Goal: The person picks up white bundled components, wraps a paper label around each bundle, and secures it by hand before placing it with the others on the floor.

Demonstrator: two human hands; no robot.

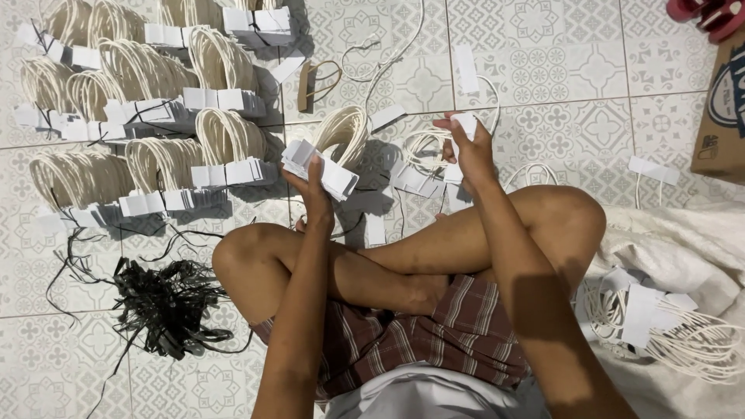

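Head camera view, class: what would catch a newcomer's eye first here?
The rows of bundled cream cord handles with white paper tabs, laid across the patterned tile floor at upper left. Next, the left hand gripping a thick stack of white tabs, and the tangle of black strips at lower left.

roughly ten tied bundles of cream cord loops [147,101] left of the bent knee [240,260], one black strap tangle [167,299] below them, one cardboard box [722,116] far right.
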